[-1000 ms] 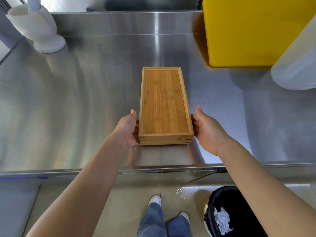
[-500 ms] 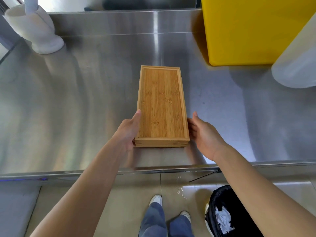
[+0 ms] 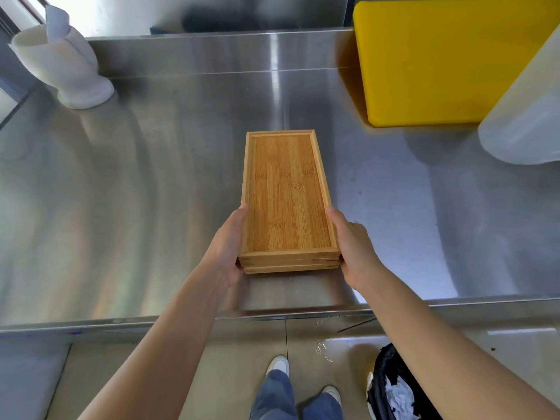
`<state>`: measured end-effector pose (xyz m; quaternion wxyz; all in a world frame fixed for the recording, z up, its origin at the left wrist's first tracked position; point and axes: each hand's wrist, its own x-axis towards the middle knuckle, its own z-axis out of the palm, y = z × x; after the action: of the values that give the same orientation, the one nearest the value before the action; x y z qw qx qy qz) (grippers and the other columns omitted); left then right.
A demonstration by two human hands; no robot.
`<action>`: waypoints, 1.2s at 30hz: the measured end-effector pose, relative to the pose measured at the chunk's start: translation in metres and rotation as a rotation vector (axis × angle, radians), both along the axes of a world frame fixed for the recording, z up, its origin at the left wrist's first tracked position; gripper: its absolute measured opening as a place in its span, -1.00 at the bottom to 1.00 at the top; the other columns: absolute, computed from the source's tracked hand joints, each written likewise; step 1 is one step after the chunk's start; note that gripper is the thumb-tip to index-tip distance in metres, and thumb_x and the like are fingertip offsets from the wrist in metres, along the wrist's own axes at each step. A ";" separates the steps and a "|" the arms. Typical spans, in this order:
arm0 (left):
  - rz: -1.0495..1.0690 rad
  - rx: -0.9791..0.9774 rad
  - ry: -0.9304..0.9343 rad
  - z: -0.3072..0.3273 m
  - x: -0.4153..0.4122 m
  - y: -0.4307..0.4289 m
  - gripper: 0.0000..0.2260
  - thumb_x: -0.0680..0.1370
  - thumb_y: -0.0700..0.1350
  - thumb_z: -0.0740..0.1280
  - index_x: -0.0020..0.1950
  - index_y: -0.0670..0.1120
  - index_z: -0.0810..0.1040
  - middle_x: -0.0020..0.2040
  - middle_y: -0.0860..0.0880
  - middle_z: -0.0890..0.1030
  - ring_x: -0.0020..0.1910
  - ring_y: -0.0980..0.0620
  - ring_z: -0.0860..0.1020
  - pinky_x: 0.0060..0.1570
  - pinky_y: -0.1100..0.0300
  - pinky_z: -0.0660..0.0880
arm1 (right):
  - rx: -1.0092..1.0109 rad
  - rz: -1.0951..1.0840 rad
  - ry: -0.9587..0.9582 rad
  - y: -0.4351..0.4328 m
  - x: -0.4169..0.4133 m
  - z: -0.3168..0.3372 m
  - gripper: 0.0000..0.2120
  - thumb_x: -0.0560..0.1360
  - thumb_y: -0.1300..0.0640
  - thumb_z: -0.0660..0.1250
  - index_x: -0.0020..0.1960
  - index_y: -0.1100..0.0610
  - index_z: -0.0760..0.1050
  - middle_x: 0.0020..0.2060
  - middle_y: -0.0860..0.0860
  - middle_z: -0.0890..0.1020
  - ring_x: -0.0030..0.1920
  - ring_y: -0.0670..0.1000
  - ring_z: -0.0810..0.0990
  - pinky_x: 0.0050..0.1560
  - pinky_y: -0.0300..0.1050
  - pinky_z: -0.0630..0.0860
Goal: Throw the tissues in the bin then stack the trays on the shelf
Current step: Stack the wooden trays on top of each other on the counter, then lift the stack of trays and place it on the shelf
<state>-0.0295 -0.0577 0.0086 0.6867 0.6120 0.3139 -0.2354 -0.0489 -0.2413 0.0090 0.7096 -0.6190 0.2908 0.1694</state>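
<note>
A stack of bamboo trays (image 3: pixel 286 195) lies lengthwise on the steel surface (image 3: pixel 136 207), its near end close to the front edge. My left hand (image 3: pixel 225 250) presses against the stack's near left side and my right hand (image 3: pixel 353 247) against its near right side, fingers curled under the bottom edges. Down on the floor at the right stands a black bin (image 3: pixel 394 386) with crumpled white tissues (image 3: pixel 400 398) inside.
A white holder (image 3: pixel 65 65) stands at the far left of the surface. A yellow board (image 3: pixel 433 59) leans at the far right, with a translucent white container (image 3: pixel 524 116) in front of it. A steel back wall rises behind. My shoes are on the tiled floor below.
Both hands loosened from the stack half a second ago, and now they clasp its near sides again. The stack sits slightly farther from the front edge.
</note>
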 end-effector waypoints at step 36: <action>-0.036 -0.157 -0.392 0.143 0.205 0.058 -0.43 0.38 0.19 0.41 0.23 -0.16 0.55 0.25 -0.24 0.58 0.24 -0.23 0.54 0.32 -0.15 0.39 | -0.034 -0.003 -0.427 0.031 0.218 0.135 -0.65 0.48 -0.20 0.21 0.02 0.04 0.53 -0.06 0.09 0.64 -0.04 0.08 0.61 0.13 0.09 0.53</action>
<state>0.1751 0.0007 0.1512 0.7760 0.5960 0.1442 -0.1478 0.1691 -0.2105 0.1439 0.7449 -0.6522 0.1377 0.0282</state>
